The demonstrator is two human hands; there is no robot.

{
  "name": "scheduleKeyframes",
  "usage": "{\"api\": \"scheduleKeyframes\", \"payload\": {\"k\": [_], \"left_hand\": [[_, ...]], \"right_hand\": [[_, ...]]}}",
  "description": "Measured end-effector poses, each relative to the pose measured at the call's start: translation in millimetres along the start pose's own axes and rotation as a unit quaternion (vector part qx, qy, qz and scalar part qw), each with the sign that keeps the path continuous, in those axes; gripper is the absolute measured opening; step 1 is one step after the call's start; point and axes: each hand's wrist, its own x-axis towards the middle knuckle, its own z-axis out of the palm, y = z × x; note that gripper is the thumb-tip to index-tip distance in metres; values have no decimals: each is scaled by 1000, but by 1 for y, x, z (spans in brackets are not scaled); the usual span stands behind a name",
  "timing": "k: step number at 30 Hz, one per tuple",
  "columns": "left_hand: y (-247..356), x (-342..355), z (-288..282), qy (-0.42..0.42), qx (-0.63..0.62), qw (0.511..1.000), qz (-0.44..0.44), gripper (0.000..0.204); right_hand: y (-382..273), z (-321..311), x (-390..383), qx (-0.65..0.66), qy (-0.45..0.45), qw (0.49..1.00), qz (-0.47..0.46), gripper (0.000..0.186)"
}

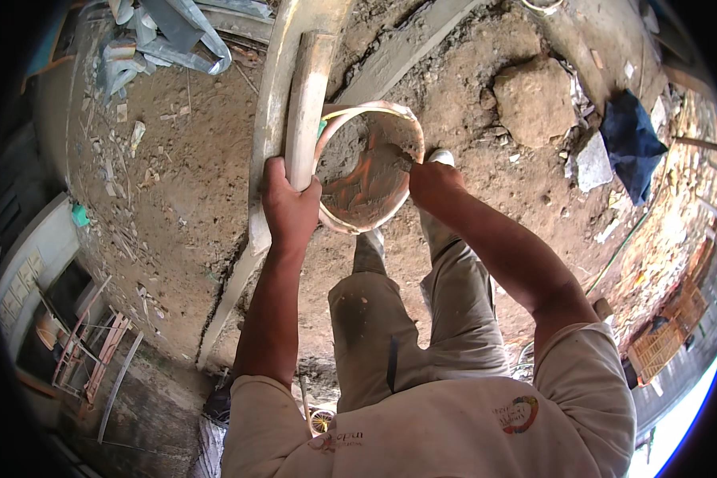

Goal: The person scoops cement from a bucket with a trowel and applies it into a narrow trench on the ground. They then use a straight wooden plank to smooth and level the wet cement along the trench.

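Note:
My left hand (289, 199) is closed around the lower end of a straight wooden strip (309, 95), which points away from me. Just right of it stands a round bucket (327, 137) with a pale rim, its inside coated with wet grey mortar (346, 155). My right hand (436, 185) is at the bucket's right rim, closed on what looks like a trowel (392, 154). The trowel's mortar-smeared blade reaches into the bucket, while its handle is hidden in my fist.
A long pale beam (263, 167) runs beside the wooden strip. Farther off, a concrete strip (406, 60) crosses the dirt floor. A big rock (535, 102) and dark blue cloth (632, 147) lie at right. Bent sheet metal (175, 36) is at far left. My shoes are close to the bucket.

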Motion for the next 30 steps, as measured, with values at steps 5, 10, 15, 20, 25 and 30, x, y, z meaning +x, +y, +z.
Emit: {"api": "scheduleKeyframes", "payload": {"k": [5, 10, 15, 20, 25, 30], "left_hand": [[22, 11, 11, -30, -36, 999, 4, 40], [19, 19, 24, -38, -38, 998, 43, 37], [22, 23, 9, -65, -30, 997, -8, 36], [4, 25, -5, -50, -96, 993, -52, 37], [1, 27, -9, -3, -63, 996, -69, 39], [-11, 32, 6, 7, -88, 993, -83, 43]], "right_hand": [[-1, 22, 27, 20, -3, 999, -38, 22], [14, 28, 41, 134, -4, 982, -136, 25], [44, 34, 16, 347, -137, 918, -132, 40], [84, 69, 14, 227, -33, 945, -234, 52], [86, 52, 1, 247, 2, 945, -213, 51], [119, 66, -1, 323, 54, 909, -258, 42]]}}
